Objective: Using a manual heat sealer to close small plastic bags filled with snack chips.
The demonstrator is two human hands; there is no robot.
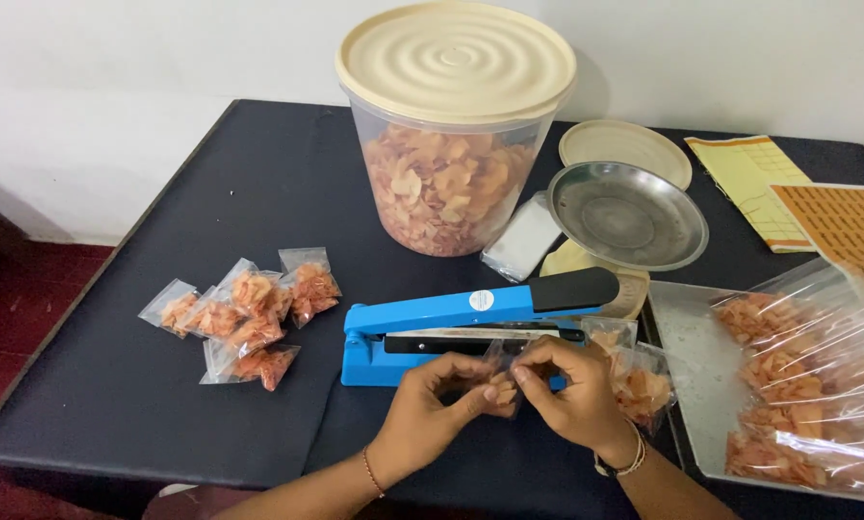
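My left hand [430,404] and my right hand [568,393] together pinch a small clear bag of orange chips [499,389] just in front of the blue heat sealer [470,323], whose black-handled arm is raised. The bag's top edge lies at the sealer's jaw. More small filled bags [644,385] lie just right of my right hand. Both hands meet at the bag, fingertips almost touching.
A pile of sealed chip bags [244,318] lies at the left. A big lidded tub of chips [451,144] stands behind. A scale with a steel pan [629,212], a tray with large chip bags [807,385], label sheets [836,221] and a cream lid [624,144] fill the right.
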